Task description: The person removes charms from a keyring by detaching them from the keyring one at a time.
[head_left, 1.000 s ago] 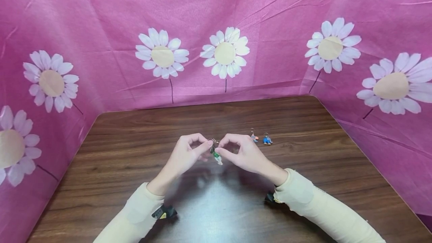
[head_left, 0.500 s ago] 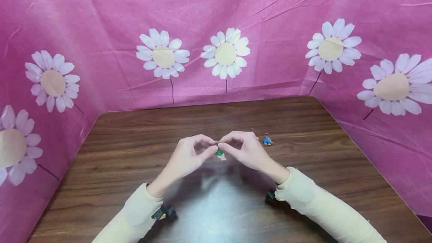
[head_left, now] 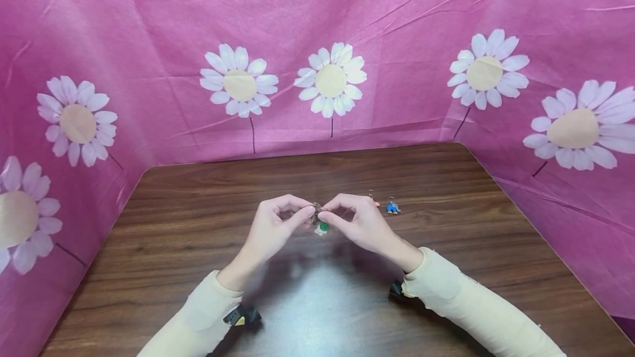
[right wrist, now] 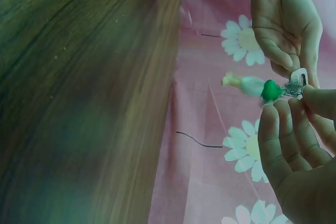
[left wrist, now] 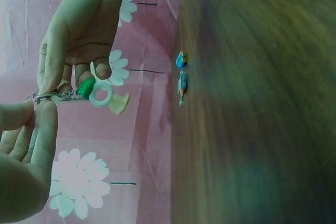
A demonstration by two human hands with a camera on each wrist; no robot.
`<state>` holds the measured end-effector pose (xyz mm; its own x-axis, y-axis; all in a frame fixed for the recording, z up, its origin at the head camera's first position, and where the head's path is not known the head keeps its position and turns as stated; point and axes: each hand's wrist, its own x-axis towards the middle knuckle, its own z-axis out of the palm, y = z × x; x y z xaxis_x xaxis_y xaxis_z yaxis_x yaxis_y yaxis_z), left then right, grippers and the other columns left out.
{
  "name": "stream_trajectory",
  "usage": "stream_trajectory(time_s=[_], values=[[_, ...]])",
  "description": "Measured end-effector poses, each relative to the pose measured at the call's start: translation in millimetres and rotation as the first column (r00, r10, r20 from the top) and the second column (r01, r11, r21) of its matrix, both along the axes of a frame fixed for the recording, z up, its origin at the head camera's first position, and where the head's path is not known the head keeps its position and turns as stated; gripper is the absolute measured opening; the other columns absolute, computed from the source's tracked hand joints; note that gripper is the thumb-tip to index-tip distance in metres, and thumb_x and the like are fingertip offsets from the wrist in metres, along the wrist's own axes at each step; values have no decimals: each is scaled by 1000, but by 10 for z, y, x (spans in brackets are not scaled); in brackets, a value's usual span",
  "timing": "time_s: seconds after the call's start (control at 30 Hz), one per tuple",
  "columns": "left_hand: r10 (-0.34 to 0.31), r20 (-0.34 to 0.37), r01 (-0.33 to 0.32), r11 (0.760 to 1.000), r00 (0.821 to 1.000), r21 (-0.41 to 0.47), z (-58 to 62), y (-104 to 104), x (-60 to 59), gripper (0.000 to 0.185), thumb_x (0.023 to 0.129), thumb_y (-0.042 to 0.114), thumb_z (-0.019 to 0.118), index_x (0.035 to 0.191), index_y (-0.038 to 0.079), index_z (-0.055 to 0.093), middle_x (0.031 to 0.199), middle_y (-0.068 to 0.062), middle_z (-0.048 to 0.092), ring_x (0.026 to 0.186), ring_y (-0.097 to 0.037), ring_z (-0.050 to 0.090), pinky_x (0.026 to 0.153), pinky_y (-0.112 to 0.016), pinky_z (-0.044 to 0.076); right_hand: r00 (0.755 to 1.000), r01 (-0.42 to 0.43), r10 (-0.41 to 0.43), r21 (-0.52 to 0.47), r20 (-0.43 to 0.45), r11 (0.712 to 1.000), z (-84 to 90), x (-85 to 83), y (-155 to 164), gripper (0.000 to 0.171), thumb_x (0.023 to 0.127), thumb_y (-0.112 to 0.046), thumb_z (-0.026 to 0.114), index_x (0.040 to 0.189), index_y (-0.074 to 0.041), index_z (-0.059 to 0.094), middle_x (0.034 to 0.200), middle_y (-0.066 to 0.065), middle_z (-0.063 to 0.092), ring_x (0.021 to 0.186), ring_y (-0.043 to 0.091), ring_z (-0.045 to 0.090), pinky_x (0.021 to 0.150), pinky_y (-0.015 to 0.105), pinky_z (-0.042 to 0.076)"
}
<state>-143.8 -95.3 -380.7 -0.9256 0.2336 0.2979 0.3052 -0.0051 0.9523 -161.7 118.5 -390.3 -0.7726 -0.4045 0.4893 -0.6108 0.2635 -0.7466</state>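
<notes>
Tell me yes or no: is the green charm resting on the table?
No, the green charm hangs above the table from a metal ring pinched between the left hand and right hand.

Dark wood table (head_left: 198, 214); pink daisy-print cloth (head_left: 149, 26) walls three sides.

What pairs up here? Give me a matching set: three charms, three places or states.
Things:
1. green charm
2. blue charm
3. orange charm

States:
A. lies on the table, farthest right
B. hangs between both hands off a metal ring
C. lies on the table, partly hidden behind the right hand

Pairs: 1-B, 2-A, 3-C. The left hand shares the ring.
</notes>
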Motion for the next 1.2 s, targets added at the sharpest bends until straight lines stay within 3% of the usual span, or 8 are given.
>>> stream_trajectory(time_s=[0.13,0.27,0.37,0.5,0.63,0.8,1.03,1.2], values=[[2,51,-5,999,999,54,-38,9,8,11,93,4,74,100,-5,73,89,-17,75,72,-20,72,75,-41,63,1000,-10,10,-8,-25,1000,-23,-1,-10,9,88,-9,80,95,-13,77,85,-5,75,70,14,67,56,29,57],[1,44,-3,999,999,47,-49,19,19,12,94,4,73,101,-6,73,93,-18,75,79,-33,74,76,-42,63,1000,-8,8,-9,-16,1000,-18,-9,3,6,90,-12,79,95,-15,78,85,-8,74,69,11,66,57,28,57],[26,-44,-30,993,999,-113,-44,19,24,9,94,9,74,98,2,75,90,-11,77,79,-34,75,70,-38,63,1000,-9,9,-29,-11,1000,14,-20,23,6,91,-12,78,97,-14,79,87,-6,75,65,11,66,56,29,58],[59,-216,-127,940,975,-316,-29,10,26,11,91,18,78,99,10,78,89,1,77,73,-15,74,64,-31,62,999,-31,30,-42,-15,999,64,-27,48,9,90,-8,78,97,-13,80,86,-3,75,64,14,67,55,33,59],[76,-327,-188,927,942,-326,9,1,36,11,91,16,78,100,10,78,88,4,77,68,-6,70,60,-28,59,999,-48,48,-25,-10,999,102,-10,52,11,89,-4,78,97,-10,79,81,1,74,63,16,67,54,34,59],[80,-255,-139,965,964,-222,33,9,51,6,91,12,78,97,10,79,84,4,77,66,-19,73,52,-29,57,1000,-17,17,-30,-6,999,210,84,0,12,87,4,77,94,-5,78,82,2,74,61,20,65,54,31,58],[86,-118,-98,990,989,-102,17,51,68,9,92,12,77,98,5,78,85,-2,77,74,-22,74,67,-38,63,999,-30,30,1,16,1000,140,117,-37,5,88,2,76,90,-2,74,79,4,74,61,18,65,53,30,57],[92,-191,-119,983,977,-137,-23,46,42,11,93,8,75,104,6,76,88,-2,77,74,-15,74,67,-32,62,995,-74,74,-9,60,997,44,43,24,5,89,-3,77,93,-6,76,82,3,75,60,15,65,54,31,58]])
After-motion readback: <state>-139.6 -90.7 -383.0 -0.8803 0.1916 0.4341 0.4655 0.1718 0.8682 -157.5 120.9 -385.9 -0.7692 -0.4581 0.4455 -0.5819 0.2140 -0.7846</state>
